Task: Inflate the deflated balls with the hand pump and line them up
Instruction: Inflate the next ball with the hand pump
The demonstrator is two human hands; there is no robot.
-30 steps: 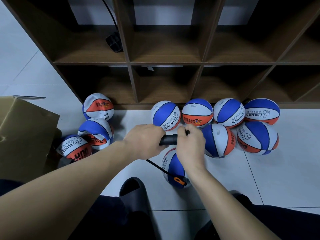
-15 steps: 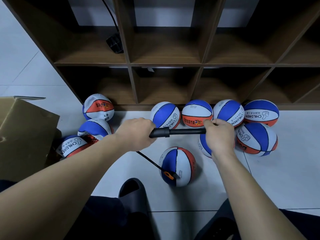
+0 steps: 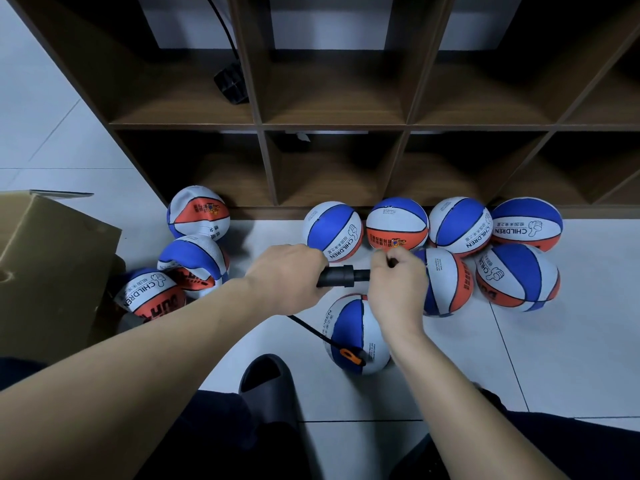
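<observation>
Both hands grasp the pump [image 3: 343, 277]: left hand [image 3: 285, 277] on barrel, right hand [image 3: 398, 285] clenched round handle. Hose [image 3: 308, 327] meets ball [image 3: 356, 336] at six o'clock.

Right hand [image 3: 398, 285] hides the pump's [image 3: 341, 277] handle.

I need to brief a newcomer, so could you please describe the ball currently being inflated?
Start at the wooden cubby shelf and come toward the person, past the row of balls at its base. The ball being inflated lies alone on the tiles below both hands. Only it has the pump's black hose and orange connector attached.
</observation>
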